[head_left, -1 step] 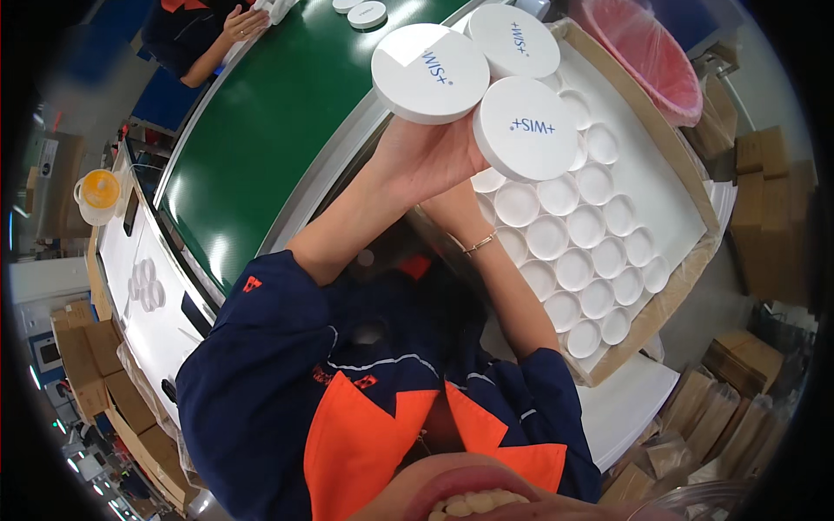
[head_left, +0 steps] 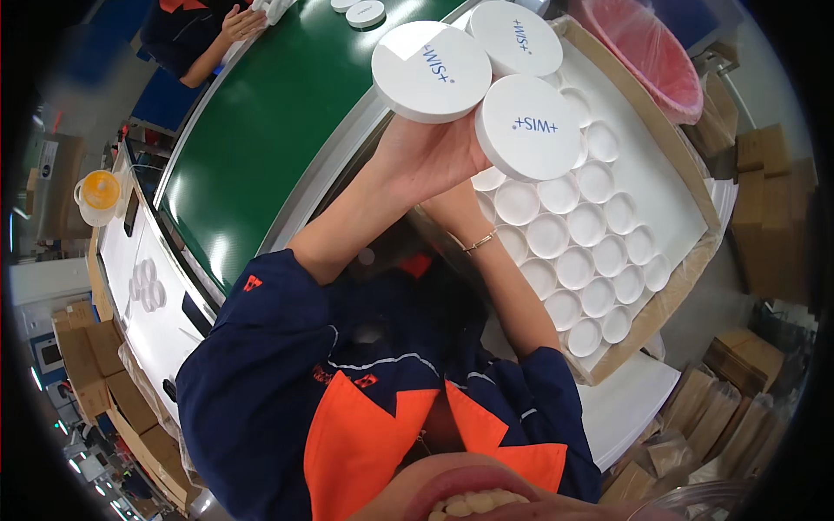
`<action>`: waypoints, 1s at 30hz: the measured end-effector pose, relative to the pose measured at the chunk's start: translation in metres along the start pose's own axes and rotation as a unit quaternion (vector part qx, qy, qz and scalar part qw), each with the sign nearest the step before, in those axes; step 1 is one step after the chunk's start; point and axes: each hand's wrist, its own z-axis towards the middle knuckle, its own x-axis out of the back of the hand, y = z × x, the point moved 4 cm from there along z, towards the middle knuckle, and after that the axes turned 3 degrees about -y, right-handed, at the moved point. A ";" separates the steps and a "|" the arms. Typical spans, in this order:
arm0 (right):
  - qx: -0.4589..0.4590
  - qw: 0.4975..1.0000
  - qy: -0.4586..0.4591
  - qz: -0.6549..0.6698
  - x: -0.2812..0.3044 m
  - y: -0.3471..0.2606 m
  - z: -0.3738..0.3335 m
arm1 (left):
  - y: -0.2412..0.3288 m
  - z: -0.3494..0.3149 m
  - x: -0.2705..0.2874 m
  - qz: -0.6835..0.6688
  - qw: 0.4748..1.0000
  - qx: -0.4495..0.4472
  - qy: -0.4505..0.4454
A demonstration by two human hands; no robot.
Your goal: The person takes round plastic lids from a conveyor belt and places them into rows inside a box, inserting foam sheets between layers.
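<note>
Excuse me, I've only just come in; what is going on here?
A person's left hand holds up three white discs, printed faces toward the camera. The right hand is partly hidden beneath; whether it grips anything cannot be told. On the right, round pale pieces lie in rows inside a cardboard box. Similar discs sit on the green belt, with a co-worker's hands beyond.

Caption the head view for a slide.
Three white discs held up, left hand in front of right hand, near a green surface and a box of round pieces.
</note>
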 end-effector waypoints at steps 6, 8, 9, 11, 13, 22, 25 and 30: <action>0.033 0.982 0.100 0.154 0.014 -0.010 -0.001 | -0.009 0.013 0.004 0.005 1.000 0.019 -0.020; 0.062 0.986 0.153 0.022 0.023 -0.014 -0.004 | -0.014 0.021 0.008 0.015 0.999 0.030 -0.020; 0.051 0.985 0.163 0.017 0.023 -0.005 -0.006 | -0.014 0.031 0.017 0.140 0.990 -0.017 0.028; 0.043 0.997 0.067 -0.006 0.006 0.005 -0.003 | -0.008 0.045 0.020 0.393 0.912 -0.092 0.080; 0.054 0.993 0.087 -0.056 0.005 0.001 -0.004 | 0.010 0.088 0.059 0.540 0.826 -0.149 0.066; 0.013 0.995 0.050 -0.081 0.005 -0.001 -0.003 | 0.009 0.213 0.143 0.920 0.277 -0.279 -0.009; 0.008 0.993 0.085 -0.082 0.004 -0.004 -0.005 | 0.004 0.220 0.160 0.916 0.282 -0.282 -0.041; -0.004 0.989 0.070 -0.132 -0.004 0.005 -0.006 | 0.003 0.236 0.183 0.941 0.298 -0.151 0.049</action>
